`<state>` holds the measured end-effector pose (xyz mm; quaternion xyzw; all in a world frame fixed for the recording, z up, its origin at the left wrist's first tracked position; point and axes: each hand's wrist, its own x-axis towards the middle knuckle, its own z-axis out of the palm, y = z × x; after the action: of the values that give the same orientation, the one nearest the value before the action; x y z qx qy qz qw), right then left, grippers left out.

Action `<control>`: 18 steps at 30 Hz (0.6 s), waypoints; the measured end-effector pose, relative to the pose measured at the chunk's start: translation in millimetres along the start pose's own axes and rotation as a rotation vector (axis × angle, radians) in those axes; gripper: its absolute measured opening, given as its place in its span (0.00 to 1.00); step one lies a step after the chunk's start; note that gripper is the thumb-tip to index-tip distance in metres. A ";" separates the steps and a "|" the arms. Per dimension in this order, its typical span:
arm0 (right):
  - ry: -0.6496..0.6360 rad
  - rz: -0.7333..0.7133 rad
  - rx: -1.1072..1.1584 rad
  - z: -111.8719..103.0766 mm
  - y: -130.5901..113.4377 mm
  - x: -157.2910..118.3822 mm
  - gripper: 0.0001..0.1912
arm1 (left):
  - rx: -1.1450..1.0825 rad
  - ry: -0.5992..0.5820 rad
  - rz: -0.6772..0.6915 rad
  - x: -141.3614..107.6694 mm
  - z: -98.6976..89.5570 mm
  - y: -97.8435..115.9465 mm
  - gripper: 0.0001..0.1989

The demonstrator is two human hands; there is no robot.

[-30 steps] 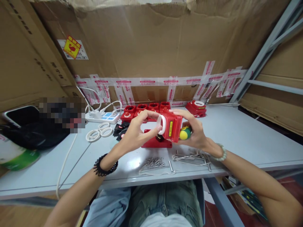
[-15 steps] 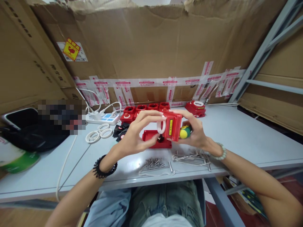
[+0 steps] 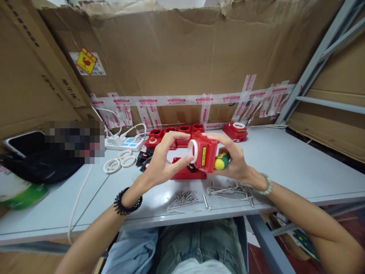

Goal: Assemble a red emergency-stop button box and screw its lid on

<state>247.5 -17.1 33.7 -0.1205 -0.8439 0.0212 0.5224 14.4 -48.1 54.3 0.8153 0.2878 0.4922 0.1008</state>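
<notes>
L hand (image 3: 159,163) pinching white ring (image 3: 193,151) at red housing (image 3: 205,153) face; R hand (image 3: 232,160) clamps housing + green-yellow knob (image 3: 221,162). I'd seat ring square, press evenly, w/ R grip firm.

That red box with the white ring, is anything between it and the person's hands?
Nothing visible. The left hand and right hand both touch the red box directly, lifted above the table. The right hand also holds a yellow-green knob behind the box.
</notes>
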 end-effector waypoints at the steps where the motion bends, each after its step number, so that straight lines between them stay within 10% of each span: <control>1: -0.006 -0.018 -0.001 0.1 -0.2 0.1 0.40 | 0.029 0.002 -0.026 0.2 0.0 0.7 0.17; 6: -0.002 -0.031 -0.020 -0.6 2.0 -0.2 0.39 | 0.138 -0.034 0.179 1.7 -2.4 3.4 0.20; 13: -0.003 -0.055 -0.029 -0.5 -0.9 0.7 0.39 | 0.058 -0.054 -0.037 -1.8 2.8 -3.5 0.19; 18: -0.026 0.073 0.020 -1.9 -2.3 0.4 0.43 | 0.221 -0.086 0.235 -2.1 -1.1 -3.3 0.21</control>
<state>248.7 -19.3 35.3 -0.1458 -0.8453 0.0500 0.5115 11.4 -46.7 51.8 0.8699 0.2382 0.4305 -0.0354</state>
